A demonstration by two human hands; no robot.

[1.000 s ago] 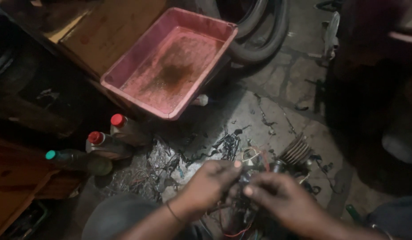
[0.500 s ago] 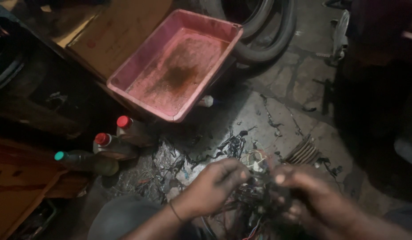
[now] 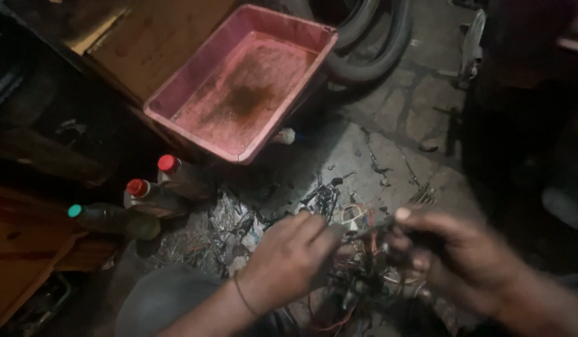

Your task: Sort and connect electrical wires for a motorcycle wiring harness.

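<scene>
While both hands close on it, the left hand [image 3: 289, 259] and right hand [image 3: 457, 259] pinch the tangled wire bundle [image 3: 364, 268] between curled fingers, most strands hanging knotted below the fingertips, little visibly sorted.

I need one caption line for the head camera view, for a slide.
Both hands, left hand and right hand, grip a tangled wire bundle on the dirty floor, below a pink tray.
</scene>
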